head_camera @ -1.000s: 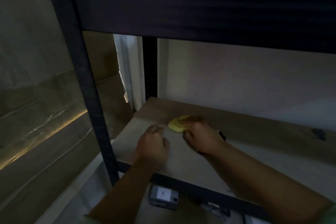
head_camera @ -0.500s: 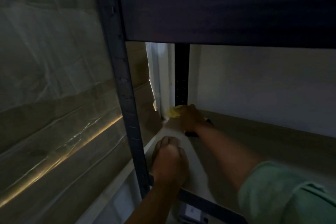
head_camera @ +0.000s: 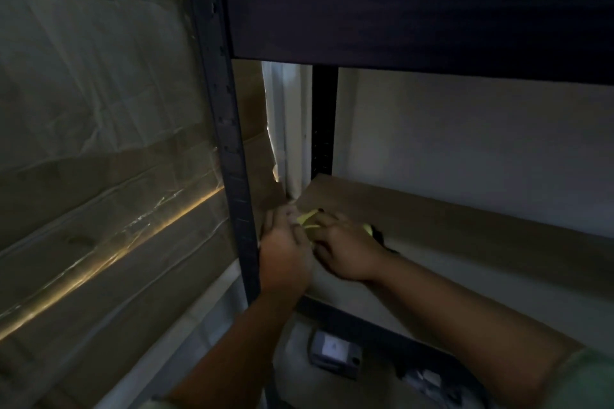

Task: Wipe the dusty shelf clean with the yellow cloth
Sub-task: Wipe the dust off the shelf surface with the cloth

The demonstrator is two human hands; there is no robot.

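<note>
Both hands meet at the left front corner of the shelf [head_camera: 432, 229], just beside the dark front post [head_camera: 229, 149]. The yellow cloth [head_camera: 307, 221] lies bunched between them on the board: the right hand [head_camera: 345, 247] has its fingers curled over it, while the left hand [head_camera: 284, 256] touches its near edge; whether the left grips the cloth cannot be told. A small grey device [head_camera: 334, 354] lies below the shelf.

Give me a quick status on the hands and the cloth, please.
Left hand and right hand both on crumpled yellow cloth. Cloth at wooden shelf board's left edge. Black metal upright beside left hand.
</note>
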